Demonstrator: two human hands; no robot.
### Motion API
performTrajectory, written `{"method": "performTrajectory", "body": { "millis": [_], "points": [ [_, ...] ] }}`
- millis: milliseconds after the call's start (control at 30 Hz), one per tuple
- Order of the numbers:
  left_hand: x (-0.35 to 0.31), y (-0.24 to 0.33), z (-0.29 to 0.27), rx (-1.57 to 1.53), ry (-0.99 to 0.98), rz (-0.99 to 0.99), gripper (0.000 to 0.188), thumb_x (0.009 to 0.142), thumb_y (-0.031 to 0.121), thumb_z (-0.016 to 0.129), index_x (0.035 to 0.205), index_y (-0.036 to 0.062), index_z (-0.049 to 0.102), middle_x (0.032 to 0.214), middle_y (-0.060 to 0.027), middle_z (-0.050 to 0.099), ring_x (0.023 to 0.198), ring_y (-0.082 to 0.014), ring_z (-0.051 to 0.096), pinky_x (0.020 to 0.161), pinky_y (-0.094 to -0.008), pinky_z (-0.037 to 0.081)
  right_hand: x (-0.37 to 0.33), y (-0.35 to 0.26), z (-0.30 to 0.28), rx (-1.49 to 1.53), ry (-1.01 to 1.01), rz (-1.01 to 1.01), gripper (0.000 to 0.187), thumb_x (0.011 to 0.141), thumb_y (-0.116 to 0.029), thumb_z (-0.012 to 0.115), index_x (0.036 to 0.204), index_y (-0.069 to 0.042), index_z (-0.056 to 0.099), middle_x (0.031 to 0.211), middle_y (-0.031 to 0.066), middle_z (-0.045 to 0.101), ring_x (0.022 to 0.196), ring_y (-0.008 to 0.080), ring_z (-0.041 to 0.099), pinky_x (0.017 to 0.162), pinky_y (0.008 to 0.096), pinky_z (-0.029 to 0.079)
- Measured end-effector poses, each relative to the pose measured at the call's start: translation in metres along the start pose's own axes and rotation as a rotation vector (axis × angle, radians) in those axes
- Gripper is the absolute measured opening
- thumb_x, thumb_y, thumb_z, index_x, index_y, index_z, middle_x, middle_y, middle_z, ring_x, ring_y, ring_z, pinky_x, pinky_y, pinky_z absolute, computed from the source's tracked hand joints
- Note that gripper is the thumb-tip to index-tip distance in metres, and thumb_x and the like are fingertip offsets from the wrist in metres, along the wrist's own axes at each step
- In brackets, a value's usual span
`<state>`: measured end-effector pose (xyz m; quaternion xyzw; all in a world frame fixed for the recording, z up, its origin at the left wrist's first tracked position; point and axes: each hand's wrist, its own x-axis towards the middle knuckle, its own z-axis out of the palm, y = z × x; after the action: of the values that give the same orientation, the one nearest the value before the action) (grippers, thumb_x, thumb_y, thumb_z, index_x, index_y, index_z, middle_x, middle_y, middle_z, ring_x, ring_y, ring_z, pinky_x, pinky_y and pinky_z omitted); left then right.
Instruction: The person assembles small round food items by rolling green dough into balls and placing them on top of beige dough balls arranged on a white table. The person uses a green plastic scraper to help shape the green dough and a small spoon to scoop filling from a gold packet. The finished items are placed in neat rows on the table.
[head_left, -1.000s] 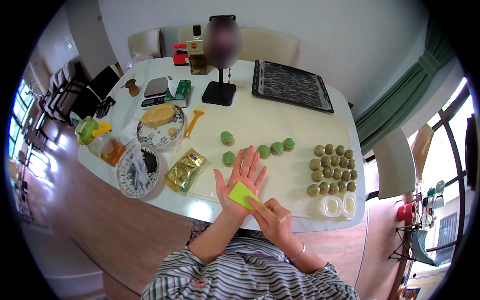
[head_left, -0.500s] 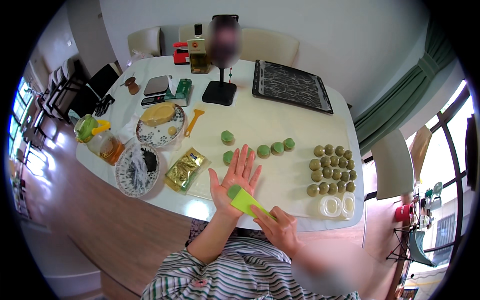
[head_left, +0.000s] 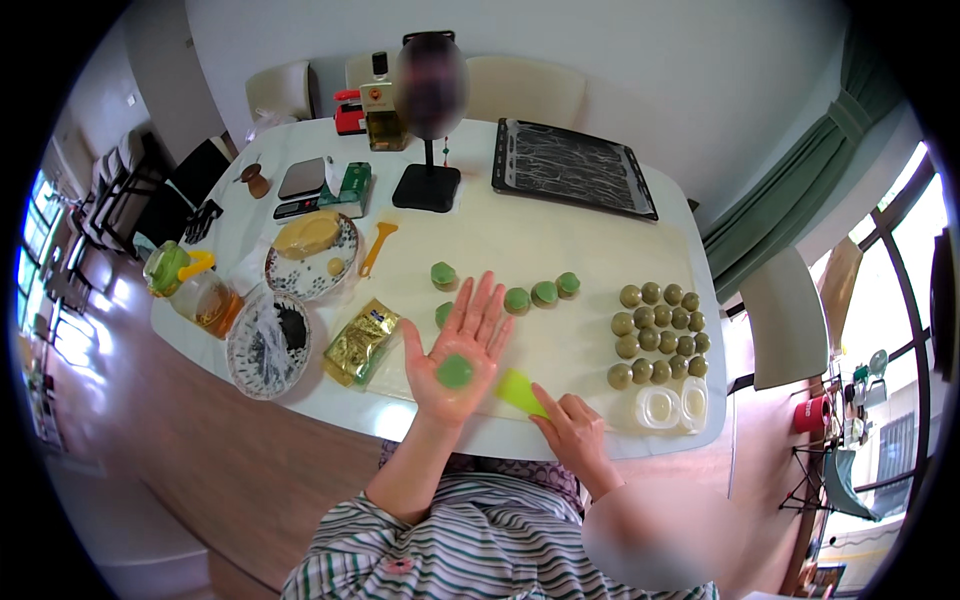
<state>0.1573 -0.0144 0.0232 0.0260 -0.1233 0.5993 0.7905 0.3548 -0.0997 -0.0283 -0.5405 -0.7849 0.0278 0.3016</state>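
My left hand [head_left: 458, 345] is held palm up, its fingers stretched out and spread. A thin round of green dough [head_left: 454, 371] lies flat on that palm. To its right, my right hand [head_left: 574, 432] grips a lime-green dough scraper [head_left: 519, 391], whose blade end stands apart from the palm. Beyond my fingers several small green dough pieces rest on a cream mat [head_left: 590, 250], among them one piece [head_left: 444, 275] at the upper left and another [head_left: 543, 292] in a short row to the right. My left hand partly covers the dough nearest to it.
Rows of olive-brown balls [head_left: 656, 341] sit at the right, behind clear plastic cups [head_left: 658, 408]. A black baking tray [head_left: 575, 168] lies at the back. Left stand a gold packet [head_left: 360, 342], two patterned plates, an orange spatula [head_left: 376, 250], a pitcher [head_left: 196, 292] and a scale [head_left: 303, 179].
The scraper has come away from my left palm and moved right with my right hand. The green dough round is now fully exposed and lies on the palm.
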Motion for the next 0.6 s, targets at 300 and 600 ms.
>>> {"method": "performTrajectory", "body": {
  "millis": [300, 600],
  "points": [
    [0.004, -0.031, -0.01, 0.421, 0.044, -0.316, 0.091, 0.098, 0.071, 0.025, 0.158, 0.0017, 0.018, 0.167, -0.0116, 0.015, 0.155, -0.024, 0.009, 0.124, -0.0478, 0.009, 0.015, 0.012, -0.024, 0.236, 0.206, 0.103, 0.024, 0.082, -0.004, 0.074, 0.106, -0.006, 0.075, 0.098, 0.0098, 0.064, 0.092, 0.0252, 0.062, 0.074, 0.0339, 0.05],
    [0.005, -0.068, -0.01, 0.606, -0.008, -0.424, 0.099, 0.094, 0.078, 0.021, 0.159, 0.0035, 0.015, 0.166, -0.0129, 0.017, 0.154, -0.0246, 0.014, 0.122, -0.0463, 0.018, 0.033, -0.016, -0.039, 0.637, 0.29, 0.07, 0.03, 0.082, 0.006, 0.069, 0.111, -0.003, 0.074, 0.106, 0.0108, 0.06, 0.092, 0.0199, 0.061, 0.076, 0.0312, 0.052]
  ]
}}
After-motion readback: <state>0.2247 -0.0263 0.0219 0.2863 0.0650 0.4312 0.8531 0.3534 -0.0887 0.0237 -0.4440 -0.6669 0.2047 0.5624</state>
